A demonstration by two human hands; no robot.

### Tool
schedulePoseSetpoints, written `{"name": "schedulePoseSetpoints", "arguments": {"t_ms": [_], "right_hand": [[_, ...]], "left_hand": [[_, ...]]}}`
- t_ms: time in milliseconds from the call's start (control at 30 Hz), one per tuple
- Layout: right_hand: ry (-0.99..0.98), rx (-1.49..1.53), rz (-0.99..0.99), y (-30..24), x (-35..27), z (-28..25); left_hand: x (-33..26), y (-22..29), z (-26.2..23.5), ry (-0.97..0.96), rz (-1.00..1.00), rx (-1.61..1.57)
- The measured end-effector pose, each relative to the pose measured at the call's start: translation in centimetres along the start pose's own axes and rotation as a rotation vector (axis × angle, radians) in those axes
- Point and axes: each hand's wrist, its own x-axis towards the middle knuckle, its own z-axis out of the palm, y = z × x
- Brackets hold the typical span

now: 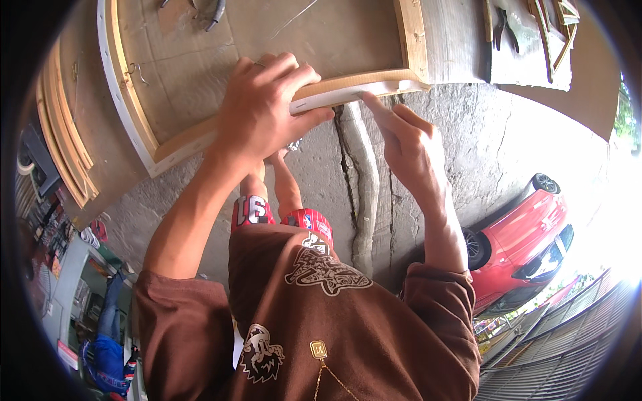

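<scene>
A wooden frame (408,40) lies on the work surface in front of me, with a white strip (328,99) along its near outer edge. Small dark marks like staples dot the strip. My left hand (264,100) is closed over the near bar, fingers on top and thumb along the outer side. To its right, my right hand (408,137) has its index finger stretched to the strip, near the frame's right corner. The other fingers curl inward, and whatever they may hold is hidden. Near that corner, the strip's right end looks slightly lifted.
Pliers (508,33) lie on the surface at the far right, near thin wooden pieces (565,40). Long wooden strips (63,127) lie at the left. A metal hook (139,72) sits inside the frame. Concrete ground (441,234) lies below; a red car (525,244) stands right.
</scene>
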Motion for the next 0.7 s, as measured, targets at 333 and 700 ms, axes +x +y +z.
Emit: {"name": "schedulePoseSetpoints", "arguments": {"t_ms": [333,700], "right_hand": [[-0.239,-0.06,-0.209,1.8,2.9,-2.5],[-0.224,-0.732,-0.228,-3.1,1.4,-1.0]], "left_hand": [[0.1,0.1,-0.2,0.001,-0.053,-0.042],[0.4,0.3,-0.9,-0.131,-0.088,-0.07]]}}
